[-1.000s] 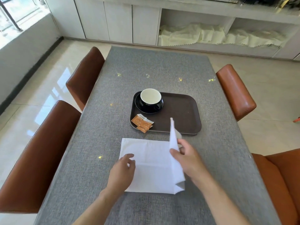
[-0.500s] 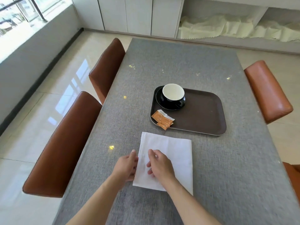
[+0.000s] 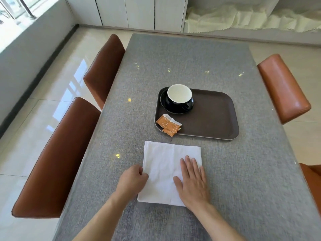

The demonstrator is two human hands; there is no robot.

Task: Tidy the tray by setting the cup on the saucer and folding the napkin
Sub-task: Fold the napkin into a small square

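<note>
right hand [image 3: 192, 181] lies flat, released, on the folded napkin [image 3: 165, 171] at lower centre; left hand [image 3: 132, 180] curls at its left edge, seemingly pinching it. above, cup [image 3: 179, 95] sits on saucer [image 3: 165, 105] in the tray [image 3: 213, 115] on a grey table [image 3: 191, 54]; tiled floor [image 3: 52, 80] at left.

There is a single view, from a wide-angle camera worn on the person's head. It looks forward and steeply down along the grey table [image 3: 173, 58], from the near end toward the far end and the white cabinets [image 3: 139, 13] beyond. Both hands, left hand [image 3: 132, 180] and right hand [image 3: 193, 183], lie close beneath the lens at the bottom. Straight lines bow toward the edges of the frame.
</note>
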